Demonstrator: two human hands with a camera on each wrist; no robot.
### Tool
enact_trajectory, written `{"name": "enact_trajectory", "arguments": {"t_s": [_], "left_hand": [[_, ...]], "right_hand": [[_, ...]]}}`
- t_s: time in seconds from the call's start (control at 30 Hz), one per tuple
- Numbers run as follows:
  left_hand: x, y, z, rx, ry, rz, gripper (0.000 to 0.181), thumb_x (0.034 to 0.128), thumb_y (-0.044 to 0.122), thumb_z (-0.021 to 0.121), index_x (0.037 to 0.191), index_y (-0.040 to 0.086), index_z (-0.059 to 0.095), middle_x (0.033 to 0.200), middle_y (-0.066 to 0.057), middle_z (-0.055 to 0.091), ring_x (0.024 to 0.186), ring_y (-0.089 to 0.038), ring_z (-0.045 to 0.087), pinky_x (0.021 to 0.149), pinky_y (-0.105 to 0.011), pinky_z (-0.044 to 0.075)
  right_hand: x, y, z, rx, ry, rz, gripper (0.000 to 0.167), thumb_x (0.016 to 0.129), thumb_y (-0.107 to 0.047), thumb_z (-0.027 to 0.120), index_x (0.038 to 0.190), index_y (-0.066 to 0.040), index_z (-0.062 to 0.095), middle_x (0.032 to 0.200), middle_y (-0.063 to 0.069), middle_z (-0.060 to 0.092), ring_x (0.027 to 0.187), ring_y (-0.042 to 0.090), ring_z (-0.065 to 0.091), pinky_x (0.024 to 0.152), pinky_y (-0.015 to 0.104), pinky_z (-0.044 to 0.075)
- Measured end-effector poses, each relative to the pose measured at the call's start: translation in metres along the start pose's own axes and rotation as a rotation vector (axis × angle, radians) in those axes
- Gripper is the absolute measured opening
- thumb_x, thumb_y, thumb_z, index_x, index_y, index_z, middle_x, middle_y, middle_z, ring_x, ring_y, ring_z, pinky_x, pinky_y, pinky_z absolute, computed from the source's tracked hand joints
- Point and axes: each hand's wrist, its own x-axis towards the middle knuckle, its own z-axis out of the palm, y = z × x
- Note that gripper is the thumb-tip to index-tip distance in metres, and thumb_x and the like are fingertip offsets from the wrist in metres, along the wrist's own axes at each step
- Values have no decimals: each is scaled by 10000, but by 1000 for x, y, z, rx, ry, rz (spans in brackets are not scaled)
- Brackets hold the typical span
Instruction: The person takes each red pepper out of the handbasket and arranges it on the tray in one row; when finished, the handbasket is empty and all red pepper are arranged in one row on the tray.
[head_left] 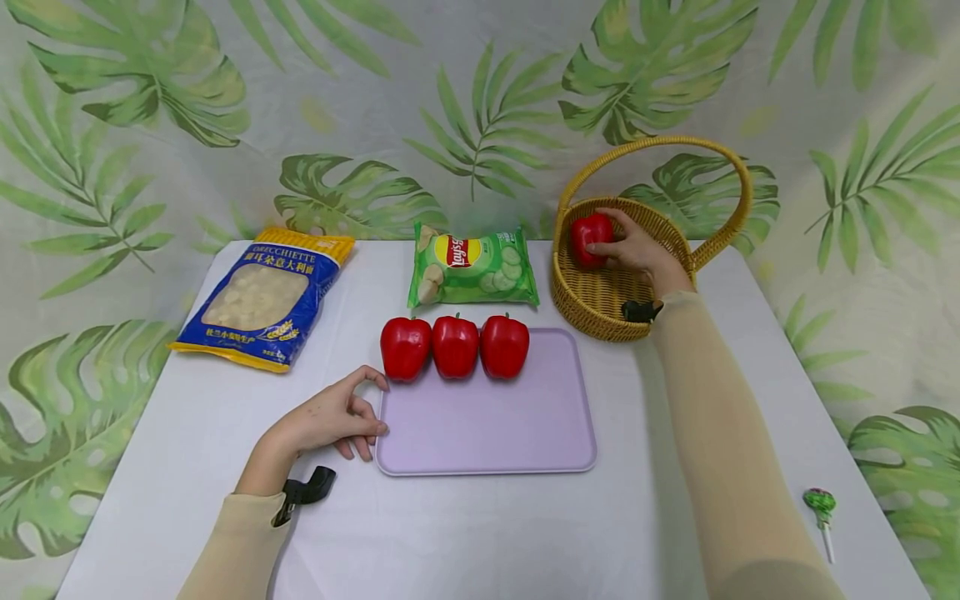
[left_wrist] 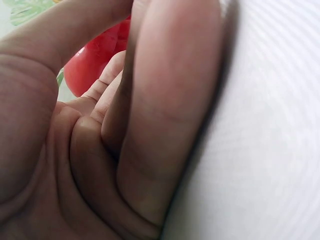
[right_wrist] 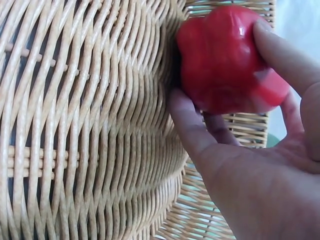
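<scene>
Inside the wicker basket (head_left: 600, 308), my right hand (head_left: 637, 250) grips a red bell pepper (right_wrist: 225, 60) between thumb and fingers. The pepper is close to the basket's woven wall in the right wrist view. My left hand (head_left: 330, 417) rests at the left edge of a lilac tray (head_left: 487, 433), its thumb and index fingertips touching the rim. Its fingers are loosely bent, and the left wrist view shows nothing held in the palm. Three red bell peppers (head_left: 455, 347) stand in a row along the tray's far side, the leftmost by my left index finger.
A green bag of chips (head_left: 474, 267) lies behind the tray. To the left is a blue and yellow bag of orecchiette pasta (head_left: 258, 300). A green-wrapped lollipop (head_left: 821, 502) lies near the table's right edge. The basket's tall handle (head_left: 652, 143) arches over my right hand.
</scene>
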Motion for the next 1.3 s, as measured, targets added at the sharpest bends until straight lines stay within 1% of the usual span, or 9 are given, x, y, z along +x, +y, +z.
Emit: {"name": "enact_trajectory", "arguments": {"t_s": [0.17,0.27,0.5,0.63,0.77,0.87,1.0,1.07,1.3], "left_hand": [[1,0,0,-1,-4,3,619,947,214,814,1395,116,398,805,-109,763,676,-293,775,535,-320,602],[1,1,0,3,-3,3,613,949,213,812,1393,118,400,807,-108,763,678,-293,775,539,-321,604],[3,1,1,7,-8,5,609,949,210,811,1392,121,402,809,-101,766,678,-288,776,536,-319,602],[4,1,2,8,-11,7,612,947,213,814,1392,121,405,811,-99,768,679,-290,777,536,-318,602],[3,0,2,11,-13,7,613,951,217,811,1397,119,402,816,-101,768,683,-291,778,541,-320,604],[2,0,1,13,-10,2,615,955,217,806,1403,118,397,816,-101,767,685,-289,777,543,-317,604],[1,0,0,9,-7,-5,621,956,216,805,1408,116,391,809,-103,763,684,-287,776,544,-313,603],[1,1,0,5,-9,-6,624,955,216,806,1408,114,390,810,-105,764,685,-289,777,544,-314,604],[0,0,0,0,-10,-1,619,958,208,803,1404,112,385,811,-105,768,684,-288,780,538,-308,602]], "right_hand": [[0,0,0,6,18,-8,823,1033,-48,651,1693,-206,184,1606,251,271,1353,284,433,1067,398,546],[-2,0,0,-9,30,-12,814,1025,-61,669,1683,-195,208,1560,232,318,1337,284,450,1054,406,552],[14,19,-10,-33,72,-38,778,1022,-145,702,1652,-217,249,1532,175,387,1293,256,505,1003,379,585],[5,13,-12,7,94,-32,794,1014,-163,717,1650,-237,247,1526,167,397,1192,212,559,950,358,593],[-9,-2,-10,38,123,-6,854,1004,-174,731,1675,-280,214,1621,239,312,1108,216,585,822,305,595],[-16,-13,-9,45,143,0,893,994,-199,750,1685,-311,194,1667,254,265,1164,264,574,787,270,586],[-21,-20,-7,64,169,-9,879,975,-222,779,1662,-353,247,1680,230,274,1369,330,493,988,335,565],[-22,-21,-7,84,183,-20,851,969,-220,786,1639,-367,282,1677,203,292,1437,328,445,1046,340,536],[-34,-22,-5,182,233,-87,792,951,-201,805,1571,-387,350,1609,147,324,1424,333,444,832,192,588]]}}
